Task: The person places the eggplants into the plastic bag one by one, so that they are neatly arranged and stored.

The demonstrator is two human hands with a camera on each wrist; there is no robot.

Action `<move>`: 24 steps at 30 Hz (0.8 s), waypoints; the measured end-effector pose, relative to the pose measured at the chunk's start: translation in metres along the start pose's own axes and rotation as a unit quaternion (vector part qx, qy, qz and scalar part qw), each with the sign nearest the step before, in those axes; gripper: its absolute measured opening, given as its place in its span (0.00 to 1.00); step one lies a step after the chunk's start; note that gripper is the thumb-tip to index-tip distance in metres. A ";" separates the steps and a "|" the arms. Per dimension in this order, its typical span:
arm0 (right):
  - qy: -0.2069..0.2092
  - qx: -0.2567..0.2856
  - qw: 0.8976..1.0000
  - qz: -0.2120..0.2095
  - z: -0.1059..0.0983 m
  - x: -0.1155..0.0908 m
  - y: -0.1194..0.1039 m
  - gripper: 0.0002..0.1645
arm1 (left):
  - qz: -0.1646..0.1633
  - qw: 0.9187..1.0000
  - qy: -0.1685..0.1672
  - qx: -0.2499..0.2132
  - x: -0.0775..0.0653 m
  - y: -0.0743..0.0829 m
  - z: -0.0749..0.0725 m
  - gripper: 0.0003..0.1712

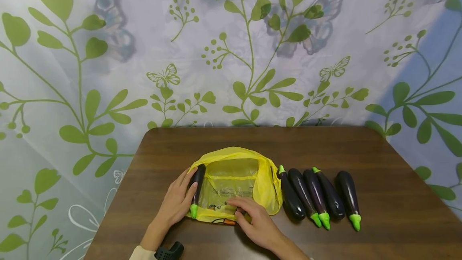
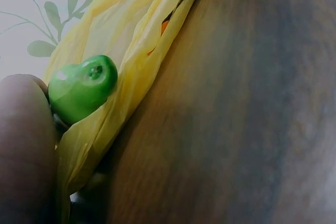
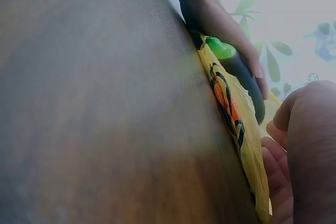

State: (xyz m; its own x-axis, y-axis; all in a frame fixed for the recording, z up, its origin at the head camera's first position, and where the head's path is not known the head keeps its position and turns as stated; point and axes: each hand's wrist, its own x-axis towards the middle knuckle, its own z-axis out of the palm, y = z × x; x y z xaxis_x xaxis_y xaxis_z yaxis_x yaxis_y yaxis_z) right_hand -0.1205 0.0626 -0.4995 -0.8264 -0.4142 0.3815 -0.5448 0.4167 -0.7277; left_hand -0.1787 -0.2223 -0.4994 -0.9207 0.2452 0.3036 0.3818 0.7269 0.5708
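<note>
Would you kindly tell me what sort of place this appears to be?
Probably an indoor tabletop set-up, though whether in a home or studio I cannot tell: a brown table stands before a leaf-and-butterfly backdrop, with loose eggplants on it.

- Bag sits on the table, backdrop behind it all
- One eggplant is inside, along the bag's left side, left hand on it
- Right hand's at the bag's near edge
- Five more eggplants in a row right of the bag, rightmost one a bit apart
</note>
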 end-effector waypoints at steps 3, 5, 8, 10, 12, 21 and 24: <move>0.002 -0.004 1.000 -0.002 -0.001 0.001 -0.001 0.23 | 0.002 1.000 0.002 -0.005 0.001 0.000 0.000 0.30; 0.002 -0.008 1.000 0.000 -0.001 0.002 -0.001 0.23 | 0.001 1.000 0.001 -0.006 0.001 0.000 0.000 0.30; 0.002 -0.007 1.000 0.002 -0.001 0.002 -0.003 0.22 | -0.002 1.000 -0.002 -0.007 0.001 -0.001 0.000 0.30; 0.004 -0.002 1.000 0.000 -0.001 0.003 -0.004 0.22 | -0.003 1.000 -0.002 -0.006 0.001 -0.001 -0.001 0.30; 0.009 0.001 1.000 -0.010 -0.002 0.003 -0.004 0.22 | -0.003 1.000 0.000 -0.005 0.001 -0.001 -0.001 0.30; 0.047 -0.010 0.998 -0.028 -0.014 0.002 -0.005 0.23 | -0.006 1.000 -0.004 -0.005 0.001 0.000 -0.003 0.30; 0.067 -0.029 0.997 -0.025 -0.018 0.001 -0.005 0.23 | -0.007 1.000 -0.006 -0.002 0.001 0.000 -0.002 0.30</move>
State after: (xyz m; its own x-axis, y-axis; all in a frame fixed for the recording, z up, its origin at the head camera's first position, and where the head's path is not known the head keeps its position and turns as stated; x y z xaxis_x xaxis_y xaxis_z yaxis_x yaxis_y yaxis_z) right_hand -0.1207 0.0749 -0.4849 -0.8070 -0.3257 0.4927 -0.5906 0.4457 -0.6727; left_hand -0.1792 -0.2238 -0.4979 -0.9266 0.2433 0.2869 0.3699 0.7282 0.5770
